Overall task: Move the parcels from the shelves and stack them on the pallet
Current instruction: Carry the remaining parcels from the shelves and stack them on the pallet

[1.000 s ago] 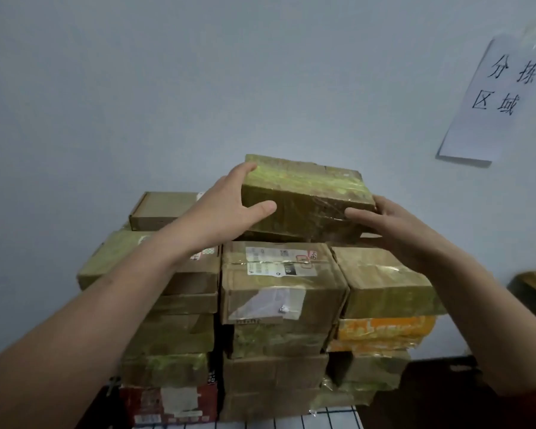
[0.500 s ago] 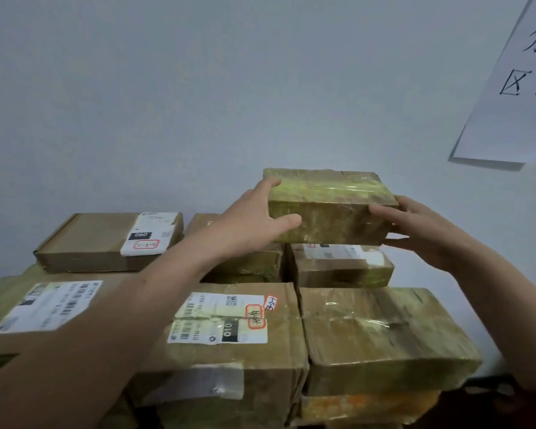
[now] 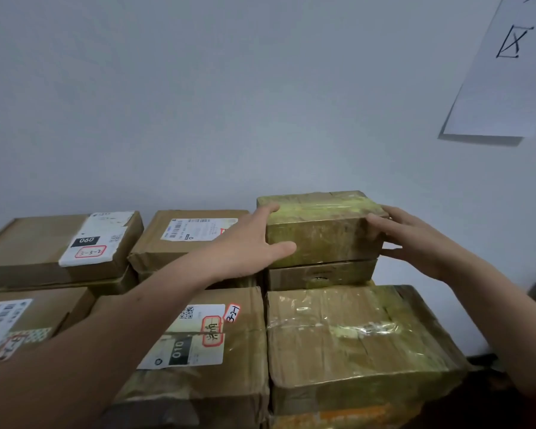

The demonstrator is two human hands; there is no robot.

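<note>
I hold the taped parcel (image 3: 322,227) between both hands, one at each end. My left hand (image 3: 248,246) grips its left end, with the thumb pressed against the near face and the index finger lying along the top edge. My right hand (image 3: 415,243) clasps the right end, with the fingers laid over the near right corner and the thumb low by the bottom edge.

The parcel sits level on a flat carton (image 3: 319,274) at the far right of the stack, close to the grey wall (image 3: 198,103). I cannot tell whether its full weight rests there.

Nearer to me on the right lies a large parcel (image 3: 353,335) wrapped in glossy tape. Just left of it, touching, is a carton with a 010 label (image 3: 198,351), partly covered by my left forearm. Far left lies a carton with a 060 label (image 3: 59,246), and between it and the held parcel is a barcode-labelled carton (image 3: 186,233). A paper sign (image 3: 508,72) hangs on the wall at upper right.
</note>
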